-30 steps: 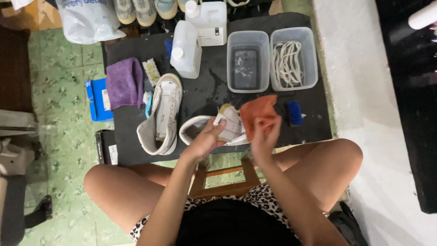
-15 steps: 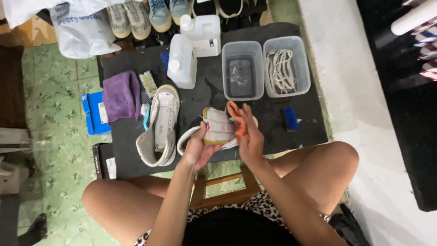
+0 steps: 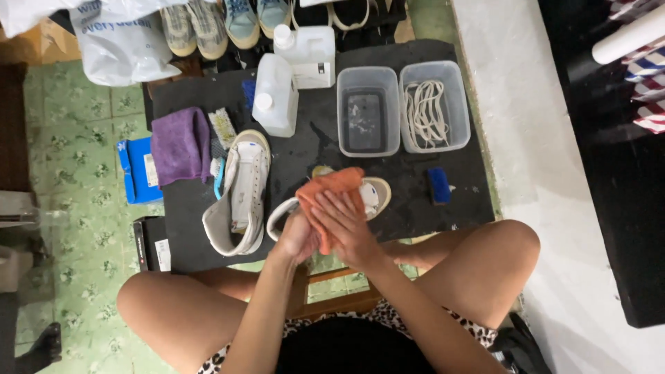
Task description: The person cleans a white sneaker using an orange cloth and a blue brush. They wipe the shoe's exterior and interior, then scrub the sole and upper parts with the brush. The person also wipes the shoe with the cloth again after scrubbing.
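Observation:
A white sneaker (image 3: 373, 195) lies on the black mat (image 3: 312, 149) just in front of me, mostly covered by an orange cloth (image 3: 325, 188). My right hand (image 3: 344, 225) presses flat on that cloth over the shoe. My left hand (image 3: 296, 239) grips the shoe's heel end from the left, under the cloth's edge. A second white sneaker (image 3: 239, 194) lies sole-side out on the mat to the left.
On the mat: a purple cloth (image 3: 181, 144), brushes (image 3: 222, 128), two white bottles (image 3: 277, 93), a clear tub of water (image 3: 368, 111), a tub of white laces (image 3: 433, 105), a blue block (image 3: 439, 185). More shoes (image 3: 208, 24) and a plastic bag (image 3: 118, 41) lie beyond.
The orange cloth went from being held up in my right hand to lying spread over the sneaker. My right hand now presses it down flat.

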